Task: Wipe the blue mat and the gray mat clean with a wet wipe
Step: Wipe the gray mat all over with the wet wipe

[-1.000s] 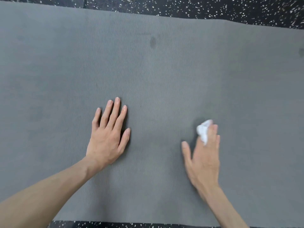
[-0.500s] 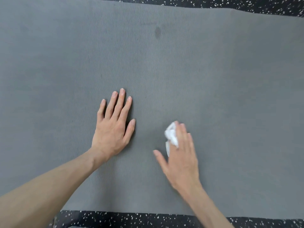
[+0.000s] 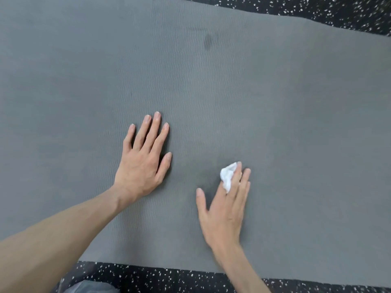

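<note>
Mid-wipe on the gray mat [image 3: 275,102]: the flat right hand [image 3: 225,210] presses the wet wipe [image 3: 228,176] beside the braced, empty left hand [image 3: 143,161] (next, probably the untouched stretches).

Speckled floor at the frame's edges

A black floor [image 3: 338,13] flecked with white specks shows in the upper right corner and again as a strip along the bottom edge of the frame. At the bottom left, a patch of bluish-gray fabric [image 3: 93,288] lies over that strip, cut off by the frame's lower edge; what it belongs to is unclear.
</note>
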